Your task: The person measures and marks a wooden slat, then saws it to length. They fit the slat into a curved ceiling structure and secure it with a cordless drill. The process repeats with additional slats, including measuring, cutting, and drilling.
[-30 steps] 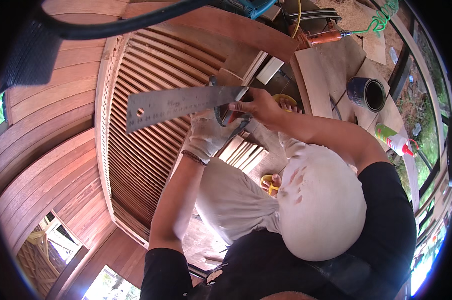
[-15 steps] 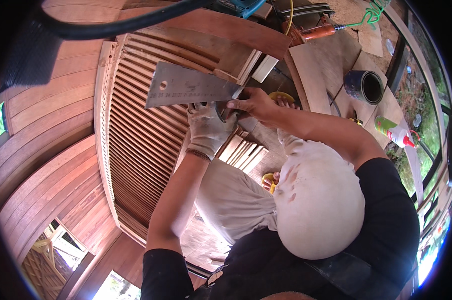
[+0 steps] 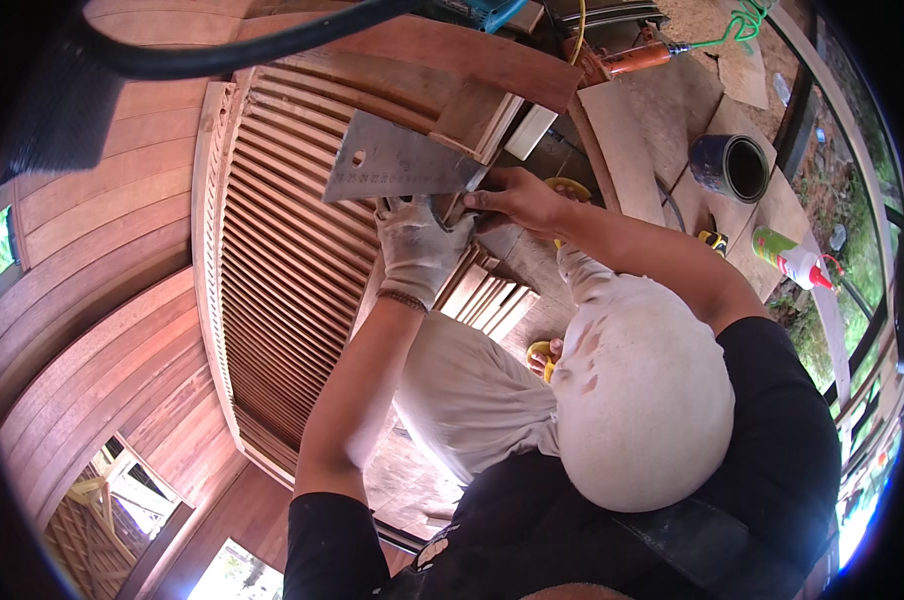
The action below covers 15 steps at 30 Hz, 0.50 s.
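My bare right hand [image 3: 517, 200] is closed on the narrow end of a flat steel blade [image 3: 402, 160], which has a hole and markings along its edge and juts leftward over a slatted wooden panel [image 3: 282, 260]. My left hand [image 3: 419, 245], in a pale cloth glove, is closed just beneath the blade, against the panel's right edge; what its fingers grip is largely hidden by blade and glove. Short wooden strips [image 3: 487, 300] lie between my bent knees, below my hands.
Right of me are boards [image 3: 617, 150], a dark open can [image 3: 727, 170], a glue bottle [image 3: 787, 260] and a small yellow-black tool [image 3: 713, 242]. An orange air tool [image 3: 632, 58] with green hose lies beyond, near a long curved board [image 3: 442, 55]. Curved plank walling [image 3: 102, 340] stands left.
The blade's free left end has swung away from me and to the right, now looking shorter. My right hand stays at its narrow end; my left fingers have shifted slightly beneath it.
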Motion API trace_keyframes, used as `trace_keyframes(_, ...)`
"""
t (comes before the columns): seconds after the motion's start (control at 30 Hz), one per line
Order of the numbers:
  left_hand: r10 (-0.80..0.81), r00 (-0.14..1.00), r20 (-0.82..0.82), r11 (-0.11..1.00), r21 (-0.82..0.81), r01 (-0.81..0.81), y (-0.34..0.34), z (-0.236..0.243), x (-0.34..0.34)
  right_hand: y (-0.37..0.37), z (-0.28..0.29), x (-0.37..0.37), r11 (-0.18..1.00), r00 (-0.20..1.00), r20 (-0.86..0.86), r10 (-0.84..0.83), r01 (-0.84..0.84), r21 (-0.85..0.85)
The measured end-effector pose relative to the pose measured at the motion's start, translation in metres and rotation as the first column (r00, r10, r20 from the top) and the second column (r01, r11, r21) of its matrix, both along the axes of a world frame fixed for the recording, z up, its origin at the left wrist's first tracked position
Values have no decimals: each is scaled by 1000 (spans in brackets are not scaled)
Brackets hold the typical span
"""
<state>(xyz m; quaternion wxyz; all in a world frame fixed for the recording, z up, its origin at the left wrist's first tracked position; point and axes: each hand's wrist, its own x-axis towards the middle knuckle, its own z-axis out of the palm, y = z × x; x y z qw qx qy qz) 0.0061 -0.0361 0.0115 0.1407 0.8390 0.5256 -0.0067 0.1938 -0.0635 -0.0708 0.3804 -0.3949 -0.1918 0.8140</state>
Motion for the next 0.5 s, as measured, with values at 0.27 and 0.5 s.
trace_keyframes(0.27, -12, 990, 143, 996, 92, -2, -1, 0, 3, 2, -9, 5, 1000, 994, 110, 26, -28, 13)
trace_keyframes(0.5, 125, 928, 350, 991, 1, -134, 1, 0, 13, 7, -10, 3, 992, 981, 189, 48, -70, 108)
